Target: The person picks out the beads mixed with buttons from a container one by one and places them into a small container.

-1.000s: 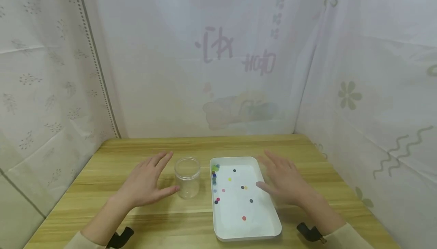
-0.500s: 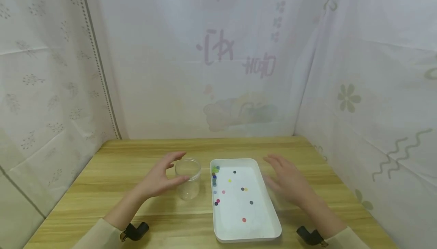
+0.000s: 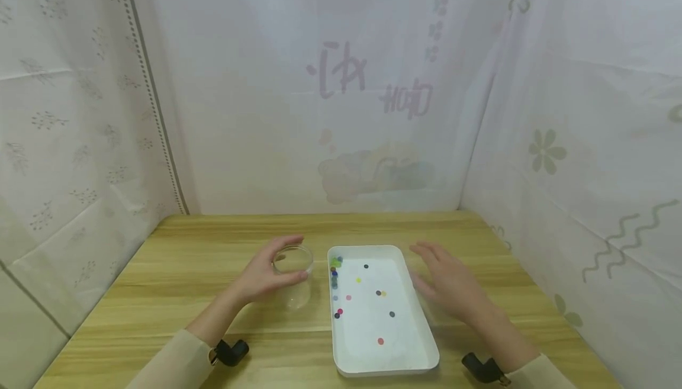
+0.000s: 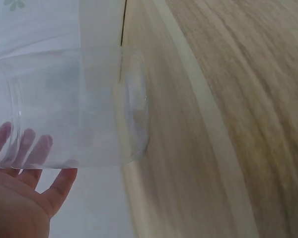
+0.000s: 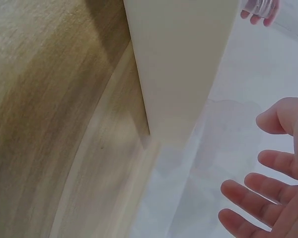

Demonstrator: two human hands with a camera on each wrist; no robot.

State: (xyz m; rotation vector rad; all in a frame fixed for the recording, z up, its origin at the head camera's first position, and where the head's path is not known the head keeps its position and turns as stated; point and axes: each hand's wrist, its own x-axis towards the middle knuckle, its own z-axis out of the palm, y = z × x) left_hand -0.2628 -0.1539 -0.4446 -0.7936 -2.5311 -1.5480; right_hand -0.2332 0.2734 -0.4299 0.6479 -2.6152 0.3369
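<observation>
A clear, round jar (image 3: 296, 295) stands upright on the wooden table, and nothing shows inside it. My left hand (image 3: 264, 275) holds it near the rim, thumb on the near side and fingers on the far side. The left wrist view shows several fingertips through the clear wall of the jar (image 4: 74, 104). To the jar's right lies a white tray (image 3: 402, 356) with small coloured beads (image 3: 334, 276), many lined along its left edge and others scattered. My right hand (image 3: 447, 285) hovers beside the tray's right edge, fingers apart and holding nothing.
The wooden table (image 3: 213, 235) carries the jar and tray side by side. Pale patterned curtains (image 3: 256, 111) enclose it at the back and both sides. A black wrist camera (image 3: 230, 352) sits below the left hand, another black wrist camera (image 3: 482, 368) below the right.
My left hand has moved right to the jar and closed round its upper part. The right hand has drawn slightly back from over the tray's edge. Jar and tray look unmoved.
</observation>
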